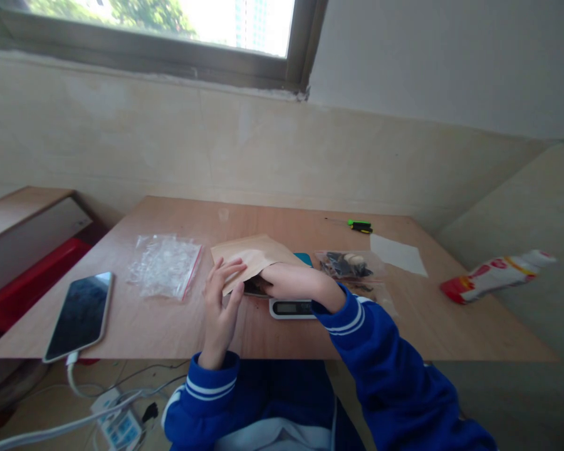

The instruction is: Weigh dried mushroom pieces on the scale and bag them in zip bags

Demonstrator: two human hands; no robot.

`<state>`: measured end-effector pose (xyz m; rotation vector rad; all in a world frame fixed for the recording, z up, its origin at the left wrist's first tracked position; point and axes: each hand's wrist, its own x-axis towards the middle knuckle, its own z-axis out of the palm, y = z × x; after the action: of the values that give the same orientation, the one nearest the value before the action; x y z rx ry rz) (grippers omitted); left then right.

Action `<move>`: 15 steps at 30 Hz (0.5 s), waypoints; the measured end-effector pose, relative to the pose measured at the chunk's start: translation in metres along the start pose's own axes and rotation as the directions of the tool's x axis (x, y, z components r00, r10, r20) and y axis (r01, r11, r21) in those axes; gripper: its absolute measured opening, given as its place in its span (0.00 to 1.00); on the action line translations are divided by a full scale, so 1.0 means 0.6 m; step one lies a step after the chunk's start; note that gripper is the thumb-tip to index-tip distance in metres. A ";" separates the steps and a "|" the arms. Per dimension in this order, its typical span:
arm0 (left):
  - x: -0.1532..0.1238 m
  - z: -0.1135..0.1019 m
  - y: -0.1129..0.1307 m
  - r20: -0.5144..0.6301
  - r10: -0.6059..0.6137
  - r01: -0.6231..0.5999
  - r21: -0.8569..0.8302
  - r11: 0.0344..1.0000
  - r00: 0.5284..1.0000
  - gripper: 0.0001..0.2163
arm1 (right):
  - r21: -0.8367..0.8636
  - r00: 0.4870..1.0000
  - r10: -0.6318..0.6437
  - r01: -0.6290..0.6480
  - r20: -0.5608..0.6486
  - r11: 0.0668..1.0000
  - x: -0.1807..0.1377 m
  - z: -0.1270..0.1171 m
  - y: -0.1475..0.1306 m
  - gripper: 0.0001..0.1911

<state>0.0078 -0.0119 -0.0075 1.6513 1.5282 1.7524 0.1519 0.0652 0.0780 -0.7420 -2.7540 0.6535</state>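
A brown paper envelope [263, 249] is touched at its left side by the left hand [219, 302], while the right hand [281, 280] is inserted into its mouth, the fingertips hidden. A white digital scale [286, 309] is partly covered. The envelope is flanked by zip bags [167, 266], and a red-and-white bottle [493, 277] is seen at far right.

Glaring window [216, 28], soft daylight, dim lower right, stretched edges

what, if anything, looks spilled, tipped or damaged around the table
Nothing looks spilled on the table. The red and white bottle at the right appears to lean sharply outward, though lens distortion may explain that. Beyond the table, the window frame has a rough, ragged edge around its lower right corner.
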 end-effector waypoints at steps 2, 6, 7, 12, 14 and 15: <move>0.003 -0.001 0.007 -0.016 -0.011 0.011 0.003 1.000 1.000 0.12 | 0.020 0.995 -0.025 0.024 0.092 1.000 -0.014 -0.016 -0.007 0.17; 0.010 0.003 0.024 -0.075 0.031 -0.031 0.011 0.999 0.997 0.11 | 0.114 0.999 -0.048 0.045 0.017 0.992 -0.039 -0.039 -0.020 0.19; 0.012 0.005 0.027 -0.088 0.042 -0.041 0.012 0.999 0.995 0.11 | 0.137 0.998 -0.057 0.061 -0.030 0.989 -0.044 -0.041 -0.022 0.19; 0.025 0.013 0.033 -0.150 -0.004 0.002 -0.010 1.000 0.989 0.11 | 0.150 0.969 -0.073 0.111 -0.236 0.982 -0.063 -0.030 -0.023 0.18; 0.030 0.014 0.034 -0.182 -0.039 0.035 -0.024 0.999 0.983 0.10 | 0.134 0.942 -0.061 0.111 -0.329 0.985 -0.069 -0.026 -0.025 0.15; 0.033 0.015 0.034 -0.196 -0.053 0.048 -0.029 0.998 0.979 0.10 | 0.138 0.922 -0.056 0.118 -0.383 0.983 -0.072 -0.025 -0.026 0.14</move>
<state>0.0184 -0.0004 0.0179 1.4509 1.6105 1.9477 0.1868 0.0359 0.0945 -0.6294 -2.3374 0.6264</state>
